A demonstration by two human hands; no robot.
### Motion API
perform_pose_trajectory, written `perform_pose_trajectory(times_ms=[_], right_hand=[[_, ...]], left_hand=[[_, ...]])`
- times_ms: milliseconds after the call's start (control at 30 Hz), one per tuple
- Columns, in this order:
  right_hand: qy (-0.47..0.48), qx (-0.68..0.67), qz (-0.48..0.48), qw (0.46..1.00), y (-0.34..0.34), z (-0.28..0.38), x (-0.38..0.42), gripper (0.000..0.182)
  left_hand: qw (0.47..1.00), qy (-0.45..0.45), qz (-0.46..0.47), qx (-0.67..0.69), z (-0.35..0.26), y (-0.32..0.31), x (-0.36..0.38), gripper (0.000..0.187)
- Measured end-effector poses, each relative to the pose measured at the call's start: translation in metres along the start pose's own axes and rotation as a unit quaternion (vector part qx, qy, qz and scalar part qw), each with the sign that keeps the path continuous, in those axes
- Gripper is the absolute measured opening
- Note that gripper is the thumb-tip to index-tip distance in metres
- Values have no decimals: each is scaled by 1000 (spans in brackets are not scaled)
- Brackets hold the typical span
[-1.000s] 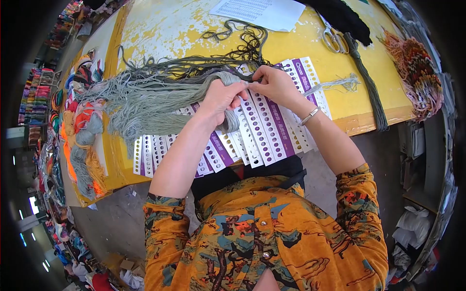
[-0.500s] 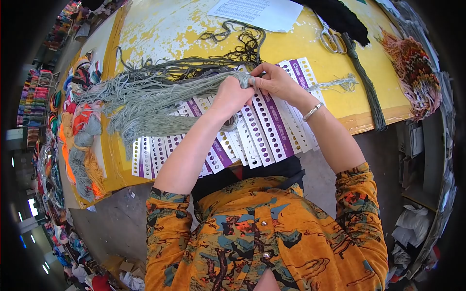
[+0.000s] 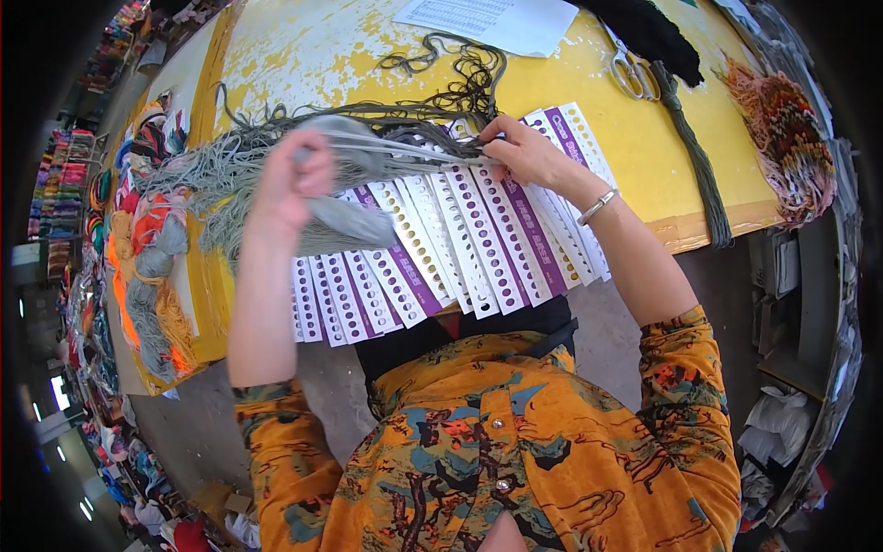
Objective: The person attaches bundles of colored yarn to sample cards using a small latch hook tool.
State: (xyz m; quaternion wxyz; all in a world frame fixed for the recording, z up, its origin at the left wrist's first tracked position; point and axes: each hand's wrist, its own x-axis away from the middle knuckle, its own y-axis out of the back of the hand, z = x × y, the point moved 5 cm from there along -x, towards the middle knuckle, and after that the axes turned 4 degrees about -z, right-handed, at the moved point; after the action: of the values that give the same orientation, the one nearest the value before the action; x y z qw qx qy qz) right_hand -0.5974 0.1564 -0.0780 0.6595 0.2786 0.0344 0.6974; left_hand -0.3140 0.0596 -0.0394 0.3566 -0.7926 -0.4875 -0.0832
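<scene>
My left hand [image 3: 292,184] is raised and blurred, gripping a bundle of grey-green thread [image 3: 359,221] and drawing a few strands out to the left. My right hand [image 3: 524,152] pins the other end of those strands against the fanned row of white and purple punched cards [image 3: 460,248] on the yellow table [image 3: 589,83]. The taut strands [image 3: 405,152] run between my two hands. More grey-green thread [image 3: 212,175] spreads to the left across the table.
Dark thread [image 3: 460,69] curls behind the cards. A printed sheet [image 3: 492,18], scissors [image 3: 633,75], a dark green skein [image 3: 699,166] and a black cloth [image 3: 644,32] lie at the back right. Multicoloured tassels [image 3: 782,120] sit far right. Orange and grey skeins [image 3: 147,267] hang at left.
My left hand has swung up and to the left with the thread bundle, pulling strands taut. My right hand stays at the cards, and the short thread tail at the right is gone.
</scene>
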Motion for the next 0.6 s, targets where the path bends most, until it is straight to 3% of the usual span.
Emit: perform_pose_trajectory(times_ms=[100, 167, 233, 300, 367, 433, 567, 600], right_hand=[[-1, 7, -10, 1000, -1, 0, 1, 33], [2, 9, -13, 1000, -1, 0, 0, 34], [5, 26, -21, 999, -2, 1, 1, 35], [14, 37, -24, 999, -1, 0, 2, 35], [1, 59, -4, 998, -1, 7, 6, 39], [14, 64, -10, 998, -2, 5, 4, 40], [54, 46, -35, 997, -7, 8, 2, 36], [86, 13, -71, 994, -10, 9, 0, 27]], left_hand=[[996, -37, -52, 69, -55, 52, 10, 26], [980, -101, 63, 161, -85, 85, 1, 21], [961, -197, -76, 178, -112, 112, 10, 13], [970, -170, -149, 90, -108, 140, 0, 12], [971, -181, -156, -17, -95, 126, 2, 20], [960, -188, -210, -9, -66, 61, 23, 27], [984, -173, -4, 52, -17, -8, 30, 47], [983, -168, 24, 73, -9, -24, 33, 48]])
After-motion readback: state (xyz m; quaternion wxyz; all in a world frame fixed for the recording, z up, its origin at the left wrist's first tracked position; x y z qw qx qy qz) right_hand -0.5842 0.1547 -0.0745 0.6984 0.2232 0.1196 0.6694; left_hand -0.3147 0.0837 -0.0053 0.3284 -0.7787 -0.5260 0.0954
